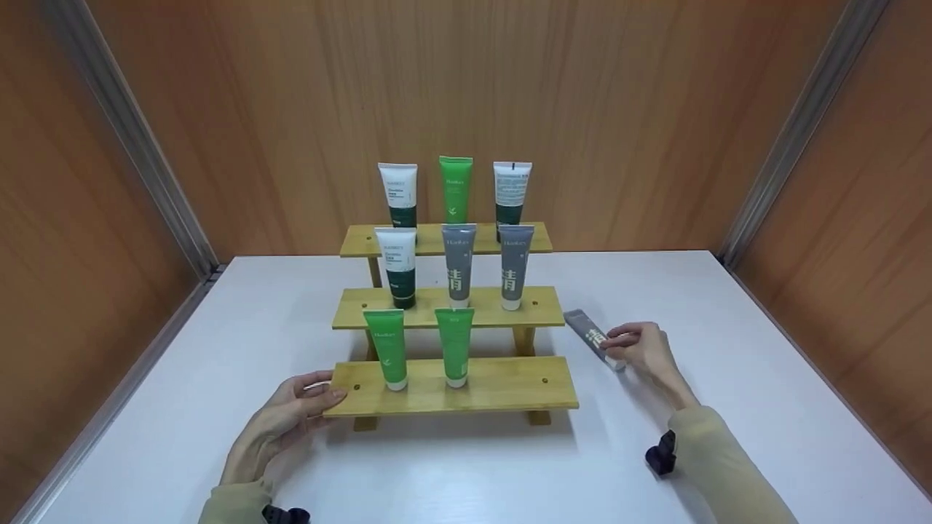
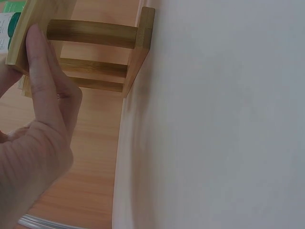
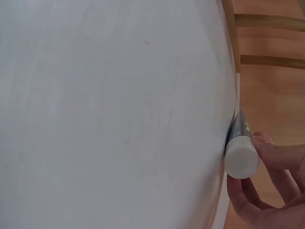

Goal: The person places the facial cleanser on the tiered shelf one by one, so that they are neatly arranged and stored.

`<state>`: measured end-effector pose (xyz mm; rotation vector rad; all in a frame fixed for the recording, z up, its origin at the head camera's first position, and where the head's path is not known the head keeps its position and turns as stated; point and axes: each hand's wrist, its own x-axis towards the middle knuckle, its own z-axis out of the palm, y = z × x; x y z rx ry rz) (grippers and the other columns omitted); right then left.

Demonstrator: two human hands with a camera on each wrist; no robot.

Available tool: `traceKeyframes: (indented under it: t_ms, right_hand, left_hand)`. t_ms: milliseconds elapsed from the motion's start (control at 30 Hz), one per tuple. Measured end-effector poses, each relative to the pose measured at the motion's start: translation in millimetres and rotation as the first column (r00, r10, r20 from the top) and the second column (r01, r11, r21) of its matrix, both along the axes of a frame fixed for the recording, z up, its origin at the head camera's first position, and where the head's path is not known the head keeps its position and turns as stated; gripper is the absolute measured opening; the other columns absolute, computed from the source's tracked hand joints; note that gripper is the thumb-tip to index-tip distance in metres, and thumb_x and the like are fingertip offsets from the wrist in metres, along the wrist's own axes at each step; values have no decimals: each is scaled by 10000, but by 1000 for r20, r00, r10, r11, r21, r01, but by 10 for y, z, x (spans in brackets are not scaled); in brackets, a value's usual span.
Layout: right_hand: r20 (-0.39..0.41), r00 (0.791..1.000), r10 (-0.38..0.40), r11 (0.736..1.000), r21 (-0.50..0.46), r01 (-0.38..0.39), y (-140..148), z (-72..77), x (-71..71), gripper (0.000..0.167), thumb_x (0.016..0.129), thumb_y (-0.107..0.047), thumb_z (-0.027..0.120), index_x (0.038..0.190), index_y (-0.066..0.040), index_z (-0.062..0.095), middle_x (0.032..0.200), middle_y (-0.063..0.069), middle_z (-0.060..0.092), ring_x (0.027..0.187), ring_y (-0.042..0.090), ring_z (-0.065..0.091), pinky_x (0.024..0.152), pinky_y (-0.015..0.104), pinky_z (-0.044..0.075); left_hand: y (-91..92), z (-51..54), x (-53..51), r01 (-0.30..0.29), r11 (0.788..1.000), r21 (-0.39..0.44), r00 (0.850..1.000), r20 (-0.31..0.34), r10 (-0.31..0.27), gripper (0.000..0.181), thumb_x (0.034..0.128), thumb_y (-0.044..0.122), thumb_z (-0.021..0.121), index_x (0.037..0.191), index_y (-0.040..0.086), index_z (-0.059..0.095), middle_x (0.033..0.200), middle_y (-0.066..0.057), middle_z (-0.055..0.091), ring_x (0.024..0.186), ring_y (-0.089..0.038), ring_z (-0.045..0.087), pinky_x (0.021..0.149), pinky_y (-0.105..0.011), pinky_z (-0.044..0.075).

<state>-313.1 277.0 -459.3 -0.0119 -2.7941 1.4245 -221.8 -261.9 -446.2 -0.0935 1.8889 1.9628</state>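
A three-tier wooden display stand (image 1: pixel 466 397) carries squeeze tubes standing on their caps. My left hand (image 1: pixel 287 415) pinches the left end of its lowest shelf; in the left wrist view the fingers (image 2: pixel 40 76) lie along the shelf's underside. To the right of the stand, a grey squeeze tube (image 1: pixel 587 332) lies slantwise on the table. My right hand (image 1: pixel 644 353) grips it near its white cap (image 3: pixel 241 158), with thumb and fingers on opposite sides. Two green tubes (image 1: pixel 386 348) stand on the lowest shelf, at its left and middle.
On the middle shelf stand a white-and-dark-green tube (image 1: pixel 399 262) and two grey tubes (image 1: pixel 459 262). A green tube (image 1: pixel 456 189) stands between two white-and-dark-green tubes (image 1: pixel 512 189) on top. Wooden panels (image 1: pixel 466 87) enclose the white table (image 1: pixel 466 473) at back and sides.
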Motion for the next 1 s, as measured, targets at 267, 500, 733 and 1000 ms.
traceKeyframes:
  t_ms: [267,500,733,1000]
  right_hand:
    - [51,998,-23,1000,21,22,20,66,13,467,876,-6,735,1304,78,568,1005,167,773,934,238,745,712,204,541]
    - [45,998,-50,995,94,45,58,102,5,603,804,-21,771,1356,51,539,932,130,706,788,170,641,627,207,511]
    - [136,990,-48,997,61,40,69,120,-4,612,816,-48,756,1376,46,528,1144,216,633,934,228,614,681,226,531]
    - [204,979,15,999,26,-21,71,109,-19,544,854,-26,695,1360,77,523,1278,302,603,1086,301,623,764,250,520]
  left_hand:
    - [1,-4,4,-2,1000,-5,1000,-9,2,800,944,161,707,1523,-105,222,1098,-8,631,952,-95,691,859,-229,598]
    - [3,-5,3,-4,999,-34,1000,-14,4,802,942,181,711,1522,-100,235,1103,-11,632,948,-101,694,855,-237,600]
    - [4,2,6,-7,1000,-24,1000,-6,7,812,939,169,713,1528,-98,221,1114,-19,622,959,-102,689,870,-235,598]
    - [-3,5,-5,3,1000,-13,1000,-3,-3,816,940,167,711,1530,-100,214,1123,-20,634,966,-103,695,878,-236,600]
